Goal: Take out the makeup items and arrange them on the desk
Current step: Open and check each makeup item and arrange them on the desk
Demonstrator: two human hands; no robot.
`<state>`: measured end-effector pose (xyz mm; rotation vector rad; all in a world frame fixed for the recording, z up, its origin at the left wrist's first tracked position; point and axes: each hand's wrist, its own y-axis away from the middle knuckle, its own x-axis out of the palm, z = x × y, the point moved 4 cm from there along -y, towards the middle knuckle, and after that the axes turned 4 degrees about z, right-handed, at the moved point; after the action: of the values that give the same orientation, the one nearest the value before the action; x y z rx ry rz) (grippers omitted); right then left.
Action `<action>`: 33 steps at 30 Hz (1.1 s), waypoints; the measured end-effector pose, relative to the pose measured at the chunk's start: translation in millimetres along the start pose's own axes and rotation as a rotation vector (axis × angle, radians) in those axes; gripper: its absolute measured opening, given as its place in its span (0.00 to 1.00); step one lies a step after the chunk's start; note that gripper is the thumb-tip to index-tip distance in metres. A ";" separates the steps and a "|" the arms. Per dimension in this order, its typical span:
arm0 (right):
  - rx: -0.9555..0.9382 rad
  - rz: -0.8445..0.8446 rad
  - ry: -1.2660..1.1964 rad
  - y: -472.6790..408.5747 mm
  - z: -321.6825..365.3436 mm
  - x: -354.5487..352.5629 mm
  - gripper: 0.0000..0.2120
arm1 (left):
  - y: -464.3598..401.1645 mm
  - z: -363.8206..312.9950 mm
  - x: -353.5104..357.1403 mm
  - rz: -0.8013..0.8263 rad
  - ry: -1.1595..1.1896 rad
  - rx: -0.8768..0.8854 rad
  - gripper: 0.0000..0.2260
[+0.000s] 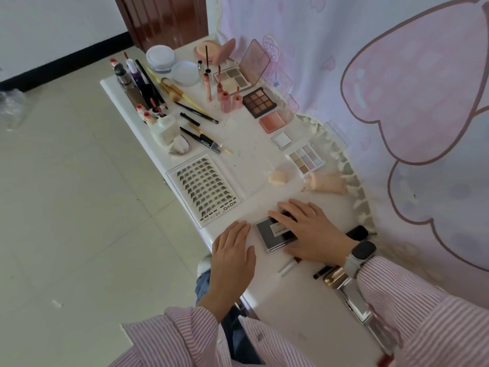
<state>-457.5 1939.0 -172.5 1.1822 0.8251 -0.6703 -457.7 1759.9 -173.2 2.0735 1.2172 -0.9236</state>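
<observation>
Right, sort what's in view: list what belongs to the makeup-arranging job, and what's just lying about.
Part of the job:
black compact under the right hand
false-lash tray
nine-pan brown palette
blush duo
pastel palette
pink lip glosses
brushes and pencils
left hand, flat on the desk

Just lying about:
crumpled plastic on the floor
pink curtain

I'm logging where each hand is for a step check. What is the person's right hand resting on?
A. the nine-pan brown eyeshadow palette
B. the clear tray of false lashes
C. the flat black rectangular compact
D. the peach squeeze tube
C: the right hand lies flat on the flat black rectangular compact near the edge of the white desk, while the left hand rests on the bare desk beside it.
</observation>
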 end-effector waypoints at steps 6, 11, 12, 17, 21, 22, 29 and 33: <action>0.000 -0.138 -0.043 -8.0 9.4 -11.5 0.33 | -3.8 3.0 -7.2 0.016 0.348 -0.177 0.16; -0.062 -0.343 -0.443 12.1 25.2 -22.0 0.33 | -5.6 6.7 -18.4 0.134 1.056 -0.452 0.10; -0.081 -0.358 -0.503 15.7 30.3 -23.6 0.33 | -5.2 6.0 -19.3 0.189 1.135 -0.457 0.11; -0.151 -0.317 -0.502 22.0 48.7 -25.9 0.35 | -7.0 -1.3 -24.0 0.247 1.119 -0.404 0.08; 0.096 -0.516 -0.872 24.3 41.3 -29.7 0.28 | -6.5 3.6 -30.9 0.080 1.140 -0.385 0.07; 0.212 -0.569 -0.986 26.3 38.3 -30.1 0.25 | -6.2 3.8 -33.4 0.045 1.146 -0.366 0.08; 0.290 -0.328 -1.724 16.4 61.2 -33.1 0.10 | -1.3 -21.8 -48.5 -0.066 0.856 -0.007 0.17; 0.239 -0.397 -1.987 23.4 60.1 -39.1 0.13 | -1.1 -34.8 -52.8 -0.035 0.600 0.211 0.20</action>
<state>-447.7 1888.0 -117.8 0.0859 -0.7725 -1.7625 -467.5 1759.4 -110.7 2.6172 1.4996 -0.4613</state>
